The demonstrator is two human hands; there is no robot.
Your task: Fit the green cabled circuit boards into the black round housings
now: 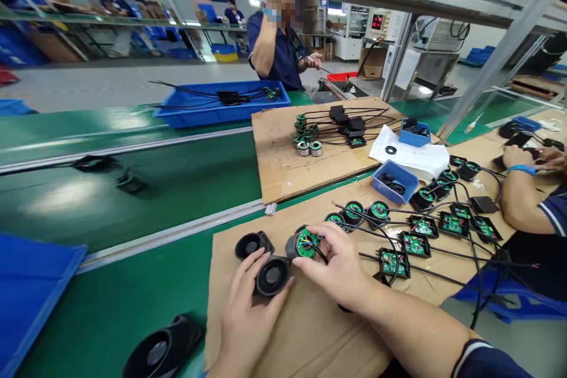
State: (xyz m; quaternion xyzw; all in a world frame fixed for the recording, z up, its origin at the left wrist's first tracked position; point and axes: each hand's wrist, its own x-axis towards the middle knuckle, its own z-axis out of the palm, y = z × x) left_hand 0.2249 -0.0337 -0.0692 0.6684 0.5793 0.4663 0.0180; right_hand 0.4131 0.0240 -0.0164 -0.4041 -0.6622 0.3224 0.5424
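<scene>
My left hand (248, 307) is closed around a black speaker-like horn housing (272, 276), its round open mouth turned up toward me. Between the thumb and fingers of my right hand (339, 257) is a round black unit with a green circuit board (306, 244) and coloured wires; a black cable runs from it under my palm. The two held pieces are close together, and I cannot tell whether they touch. Just behind my left fingers sits another black horn housing (250, 245) on the cardboard sheet (234, 339). One more horn housing (157, 351) lies at the lower left on the green surface.
Rightward are several round units (354, 211), black boxes with circuit boards (415, 243) and crossing cables. A small blue bin (394, 180) stands behind them. A co-worker's hands (520, 159) are at far right; another person (277, 47) is across the green conveyor (199, 171).
</scene>
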